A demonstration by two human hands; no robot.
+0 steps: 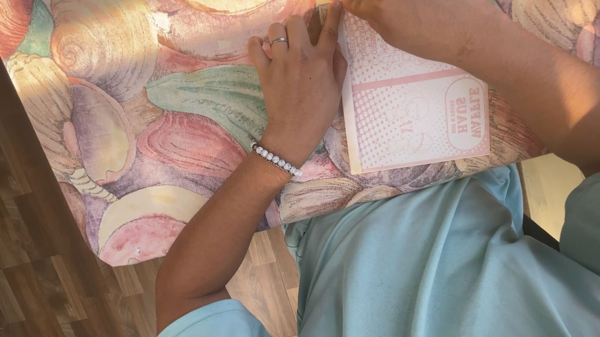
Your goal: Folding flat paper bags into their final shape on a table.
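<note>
A pink and white printed paper (405, 111) with a dotted pattern lies on a table covered by a seashell-patterned cloth (151, 111). My left hand (299, 78) rests flat beside the paper's left edge, fingers together, with a ring on one finger and a beaded bracelet (275, 159) at the wrist. My right hand (413, 0) is curled over the paper's top left corner, fingertips pressing or pinching it where they meet my left fingertips. The paper's top edge is hidden under that hand.
The table's near edge runs just in front of my light blue shirt (425, 276). Dark wood plank floor (9, 272) lies to the left. Strong sunlight falls across the cloth at the top.
</note>
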